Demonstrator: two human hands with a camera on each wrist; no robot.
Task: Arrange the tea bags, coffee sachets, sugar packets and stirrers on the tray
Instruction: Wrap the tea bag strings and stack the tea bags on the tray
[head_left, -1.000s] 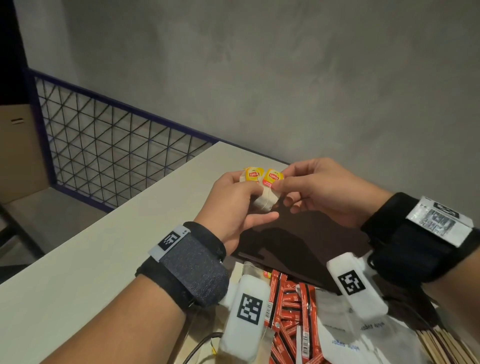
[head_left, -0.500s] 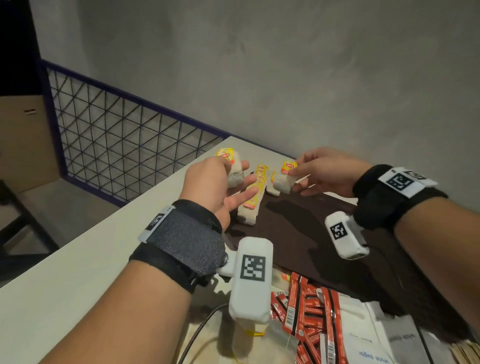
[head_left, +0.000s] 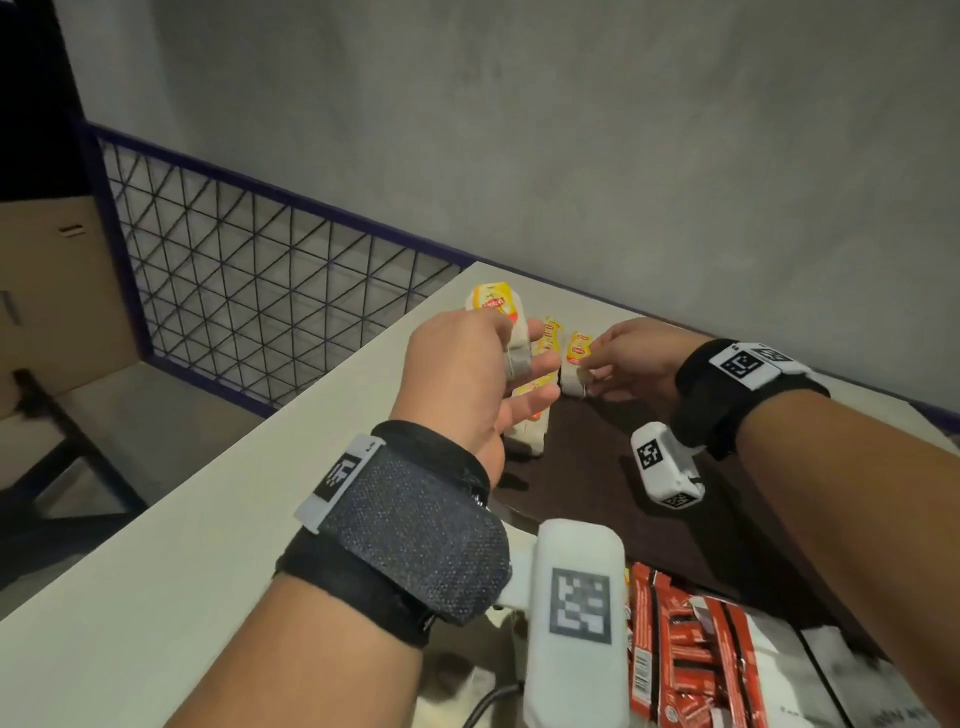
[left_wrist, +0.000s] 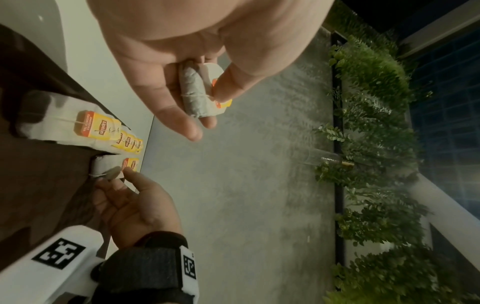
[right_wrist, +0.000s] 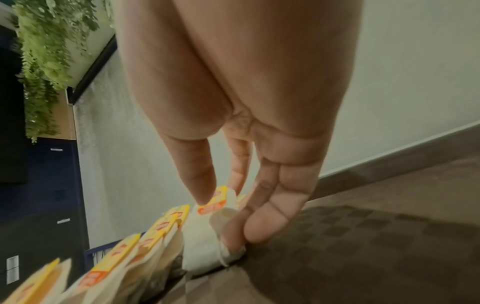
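My left hand (head_left: 511, 364) holds one yellow-tagged tea bag (head_left: 497, 310) above the table's far left; the left wrist view shows thumb and fingers pinching this tea bag (left_wrist: 198, 92). My right hand (head_left: 589, 366) pinches a second tea bag (head_left: 575, 358) and sets it down at the far left corner of the dark brown tray (head_left: 649, 525). A row of tea bags (head_left: 540, 400) lies on the tray just left of it. In the right wrist view, thumb and fingers grip that second tea bag (right_wrist: 205, 242) beside the row of tea bags (right_wrist: 145, 244).
Red coffee sachets (head_left: 685, 654) and white sugar packets (head_left: 831, 680) lie in a heap at the near edge, under my wrists. The white table (head_left: 208, 530) runs along a grey wall, with a wire mesh fence (head_left: 249, 306) beyond its left edge.
My hands, which held both tea bags together in the air, have parted. The right one went down to the tray with its tea bag; the left one stayed up with the other.
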